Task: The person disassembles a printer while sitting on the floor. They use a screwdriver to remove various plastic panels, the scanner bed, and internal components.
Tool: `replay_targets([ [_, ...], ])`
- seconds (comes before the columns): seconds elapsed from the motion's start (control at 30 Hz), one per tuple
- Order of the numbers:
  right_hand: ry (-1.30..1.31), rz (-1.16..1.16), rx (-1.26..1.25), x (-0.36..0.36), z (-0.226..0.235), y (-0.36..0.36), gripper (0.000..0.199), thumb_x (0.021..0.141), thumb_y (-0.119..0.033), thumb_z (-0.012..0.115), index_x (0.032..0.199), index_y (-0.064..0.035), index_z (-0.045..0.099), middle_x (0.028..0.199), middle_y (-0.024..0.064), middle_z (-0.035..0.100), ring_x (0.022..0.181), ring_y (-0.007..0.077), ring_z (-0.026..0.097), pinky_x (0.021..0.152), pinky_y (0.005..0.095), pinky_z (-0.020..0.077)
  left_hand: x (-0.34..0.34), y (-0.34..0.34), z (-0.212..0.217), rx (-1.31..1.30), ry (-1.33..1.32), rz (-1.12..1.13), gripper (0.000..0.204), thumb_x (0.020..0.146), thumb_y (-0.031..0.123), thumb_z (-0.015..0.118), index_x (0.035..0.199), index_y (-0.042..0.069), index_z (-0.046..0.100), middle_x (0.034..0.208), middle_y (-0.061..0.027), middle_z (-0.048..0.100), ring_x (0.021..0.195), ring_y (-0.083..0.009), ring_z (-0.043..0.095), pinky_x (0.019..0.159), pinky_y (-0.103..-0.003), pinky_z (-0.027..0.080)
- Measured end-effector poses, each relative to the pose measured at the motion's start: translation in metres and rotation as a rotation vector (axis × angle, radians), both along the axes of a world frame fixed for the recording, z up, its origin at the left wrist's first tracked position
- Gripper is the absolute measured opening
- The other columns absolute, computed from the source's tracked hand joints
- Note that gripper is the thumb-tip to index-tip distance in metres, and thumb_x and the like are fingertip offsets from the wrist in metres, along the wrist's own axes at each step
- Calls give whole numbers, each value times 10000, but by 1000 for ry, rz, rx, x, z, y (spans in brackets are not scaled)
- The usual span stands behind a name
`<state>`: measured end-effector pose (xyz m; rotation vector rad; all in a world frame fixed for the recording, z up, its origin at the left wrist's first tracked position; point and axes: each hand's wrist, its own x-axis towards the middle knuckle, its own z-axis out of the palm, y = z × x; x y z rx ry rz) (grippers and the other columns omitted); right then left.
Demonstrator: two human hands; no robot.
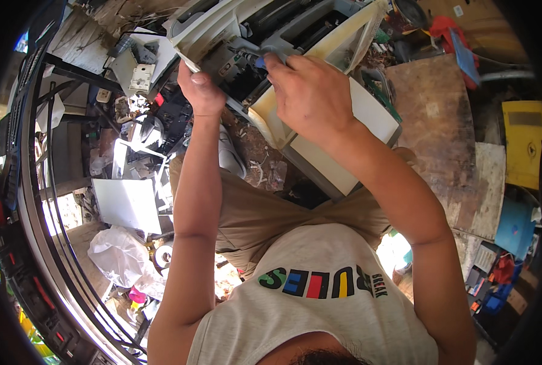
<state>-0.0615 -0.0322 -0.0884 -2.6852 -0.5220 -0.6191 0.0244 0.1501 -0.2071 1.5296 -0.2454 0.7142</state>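
An opened machine casing (265, 100) of off-white, yellowed plastic, like a printer's, lies tilted in front of me, with dark and grey parts inside. My left hand (201, 91) is closed on the casing's left edge, thumb on top. Over the inside of the casing, my right hand (310, 91) is closed round what looks like a screwdriver (260, 62). Only a bit of its blue handle shows at the fingertips, and the tip is lost among the dark parts. A pale flat panel (332, 158) with a dark edge slants below my right forearm, close to my knees.
A brown wooden board (432, 121) lies to the right, with a yellow case (525, 145) and a blue container (515, 225) beyond. Scrap parts, a white panel (126, 205) and a plastic bag (120, 255) crowd the left, beside a metal frame (45, 182) with cables.
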Motion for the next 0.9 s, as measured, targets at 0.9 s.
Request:
replay_targets([
  [0.9, -159, 109, 300, -4, -24, -19, 251, 953, -265, 660, 996, -21, 618, 989, 171, 681, 758, 333, 667, 600, 419, 514, -3, -1, 2, -40, -11, -39, 1164, 738, 949, 415, 1241, -88, 576, 1115, -127, 679, 1037, -198, 621, 929, -348, 480],
])
